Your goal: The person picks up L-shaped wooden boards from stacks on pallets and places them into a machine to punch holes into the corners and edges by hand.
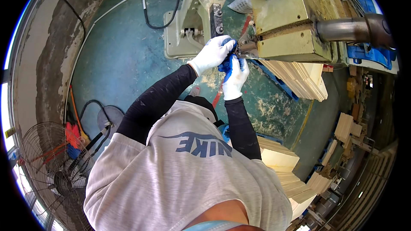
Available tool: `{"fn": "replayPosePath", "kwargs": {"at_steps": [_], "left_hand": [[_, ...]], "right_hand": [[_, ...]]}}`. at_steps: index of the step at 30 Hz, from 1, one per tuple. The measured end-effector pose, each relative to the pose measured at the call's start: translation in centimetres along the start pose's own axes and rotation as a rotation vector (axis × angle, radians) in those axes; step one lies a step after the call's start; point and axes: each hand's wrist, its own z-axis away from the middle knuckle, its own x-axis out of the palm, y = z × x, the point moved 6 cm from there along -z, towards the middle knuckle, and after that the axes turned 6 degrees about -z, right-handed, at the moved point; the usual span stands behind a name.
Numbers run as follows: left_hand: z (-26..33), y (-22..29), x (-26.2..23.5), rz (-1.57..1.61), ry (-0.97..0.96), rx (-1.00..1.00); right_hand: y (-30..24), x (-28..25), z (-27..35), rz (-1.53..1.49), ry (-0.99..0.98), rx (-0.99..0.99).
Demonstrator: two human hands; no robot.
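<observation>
L hand (pixel 212 54) & R hand (pixel 235 78), both in white gloves w/ blue palms, meet at a small metal part (pixel 245 47) on the front of a cream-coloured machine (pixel 282 25). L grip clamped round it; R grip: can't tell. Stacked wood boards (pixel 299 79) just beside, under machine. Fan (pixel 51 167) lower left on green floor (pixel 124 55).

White knit cloth gloves (pixel 212 54); matt cream-painted metal machine (pixel 284 25); pale raw wood boards (pixel 299 77); rough, worn green-painted floor (pixel 124 51).
</observation>
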Motion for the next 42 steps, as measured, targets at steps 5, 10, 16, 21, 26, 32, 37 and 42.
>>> {"fn": "replayPosePath", "kwargs": {"at_steps": [5, 10, 16, 21, 26, 32, 37, 42], "left_hand": [[0.3, 0.0, 0.0, 0.063, -0.040, -0.073], [0.7, 0.4, -0.5, 0.008, -0.055, -0.084], [1.4, 2.1, -0.8, -0.108, -0.099, 0.059], [4.1, -2.3, -2.3, 0.189, -0.069, -0.227], [6.8, -6.1, -2.9, 0.140, -0.124, -0.343], [8.4, -6.2, 3.2, 0.169, -0.314, -0.396], [11.3, -10.4, 4.9, 0.103, -0.271, -0.470], [14.2, -15.4, 14.0, -0.124, -0.611, -0.697]], "right_hand": [[0.5, -0.7, 0.4, 0.094, -0.263, 0.116], [2.8, -2.9, 2.4, 0.060, -0.219, 0.202], [-0.9, -5.9, 4.0, 0.072, -0.075, -0.059], [-19.7, -7.2, 2.3, 0.308, 0.145, -1.022], [-42.6, -3.9, 0.6, 0.209, 0.225, -1.499], [-57.2, -4.0, -5.2, 1.132, 0.413, -1.222], [-43.6, -13.1, -3.2, 0.528, 0.486, -1.447], [-20.9, -28.3, 5.2, 0.630, 0.556, -0.743]]}}
